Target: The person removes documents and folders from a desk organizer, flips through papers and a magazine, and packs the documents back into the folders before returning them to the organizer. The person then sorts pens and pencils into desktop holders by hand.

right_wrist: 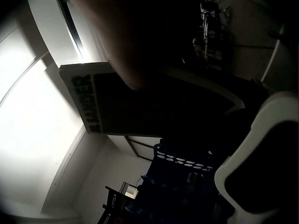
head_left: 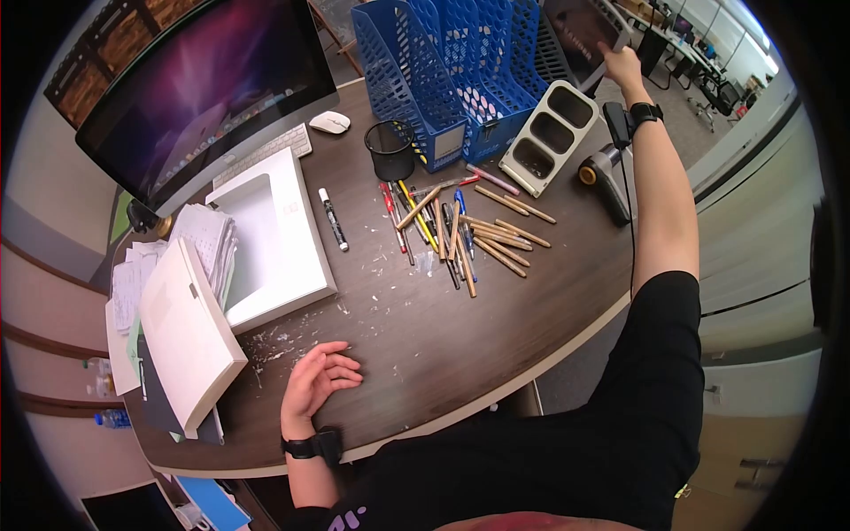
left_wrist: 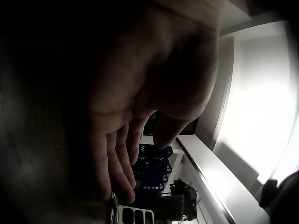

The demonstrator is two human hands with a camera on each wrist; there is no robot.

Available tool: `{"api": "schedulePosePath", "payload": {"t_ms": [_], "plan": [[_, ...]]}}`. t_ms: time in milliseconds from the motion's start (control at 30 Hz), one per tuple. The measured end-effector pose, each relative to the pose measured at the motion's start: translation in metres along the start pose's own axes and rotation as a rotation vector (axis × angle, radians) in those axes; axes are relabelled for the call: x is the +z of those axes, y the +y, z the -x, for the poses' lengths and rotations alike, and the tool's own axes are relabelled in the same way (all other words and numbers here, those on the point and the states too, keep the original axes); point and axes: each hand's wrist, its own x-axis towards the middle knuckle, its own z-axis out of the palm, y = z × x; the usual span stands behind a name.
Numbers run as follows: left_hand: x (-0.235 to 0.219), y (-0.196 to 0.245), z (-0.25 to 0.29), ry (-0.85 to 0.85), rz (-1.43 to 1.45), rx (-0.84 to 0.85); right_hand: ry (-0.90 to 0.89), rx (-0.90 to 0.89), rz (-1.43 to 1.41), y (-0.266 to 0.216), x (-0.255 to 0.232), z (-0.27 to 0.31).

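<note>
At the far right corner of the desk, my right hand (head_left: 622,71) grips the edge of a dark-covered book (head_left: 580,40). This book (right_wrist: 79,100) shows large letters on its pale margin in the right wrist view. It stands by the blue file holders (head_left: 496,115), partly hidden behind a white three-slot organizer (head_left: 551,140). My left hand (head_left: 320,379) rests near the desk's front edge, fingers loosely bent and holding nothing. Pens and brown pencils (head_left: 500,232) lie scattered in mid-desk, beside a black mesh pen cup (head_left: 390,152).
A computer monitor (head_left: 212,88) and a mouse (head_left: 330,122) stand at the back left. In front of them lie a white box (head_left: 297,257), a stack of papers (head_left: 208,239) and a thick pale book (head_left: 190,336). A marker (head_left: 333,219) and paper scraps lie nearby. A dark device (head_left: 605,181) sits at right.
</note>
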Motion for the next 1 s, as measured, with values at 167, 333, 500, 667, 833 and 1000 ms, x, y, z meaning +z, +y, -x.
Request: {"api": "schedulePosePath", "payload": {"t_ms": [167, 333, 500, 667, 833, 1000], "plan": [[-0.002, 0.000, 0.000, -0.008, 0.028, -0.011, -0.345, 0.332, -0.452, 0.015, 0.022, 0.024], [-0.006, -0.002, -0.001, -0.027, 0.021, -0.006, -0.353, 0.375, -0.505, 0.016, 0.016, 0.039], [-0.002, 0.001, -0.001, -0.032, 0.030, -0.009, -0.320, 0.308, -0.528, -0.001, -0.014, 0.059], [-0.003, 0.005, -0.001, -0.034, -0.003, -0.030, -0.161, 0.116, -0.770, -0.041, -0.049, 0.118], [0.005, 0.001, 0.003, 0.028, -0.091, -0.025, -0.656, -0.036, -0.862, -0.150, -0.042, 0.308], [0.009, -0.002, 0.004, 0.101, -0.181, -0.045, -1.350, -0.147, -0.773, -0.236, 0.004, 0.437]]}}
